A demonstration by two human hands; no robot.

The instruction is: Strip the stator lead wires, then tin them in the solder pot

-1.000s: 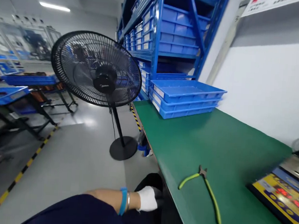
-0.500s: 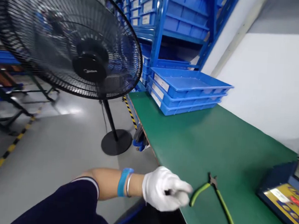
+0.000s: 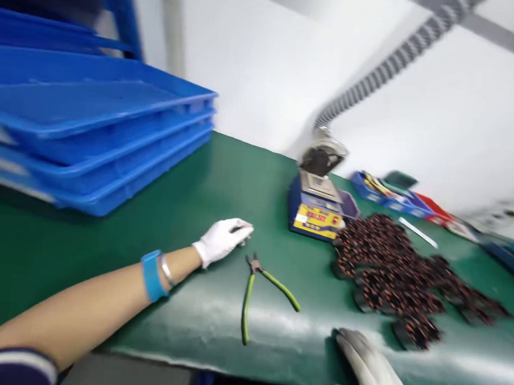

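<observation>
My left hand (image 3: 223,240), in a white glove, is over the green tabletop with its fingers pinched together. Something small and greyish may show at the fingertips, but I cannot make it out. Just right of it lies a pair of cutting pliers (image 3: 255,266) with green handles spread apart; the hand does not touch them. At the bottom right, my gloved right hand (image 3: 374,371) rests near the front edge, fingers stretched and thumb apart, with nothing visible in it. Beyond it spreads a pile of dark, copper-wound rings (image 3: 388,266), blurred, with one ring (image 3: 415,331) nearest the hand.
Stacked blue trays (image 3: 108,176) stand at left on the green table (image 3: 177,322). A blue box with a yellow label (image 3: 317,217) sits at the back under a ribbed hose (image 3: 380,69). Small blue bins (image 3: 392,199) and a red bin (image 3: 434,211) line the wall.
The view has swung right, from the fan and floor to the tabletop. My left hand now lies farther over the table, beyond the edge, and my right hand has come into view.
</observation>
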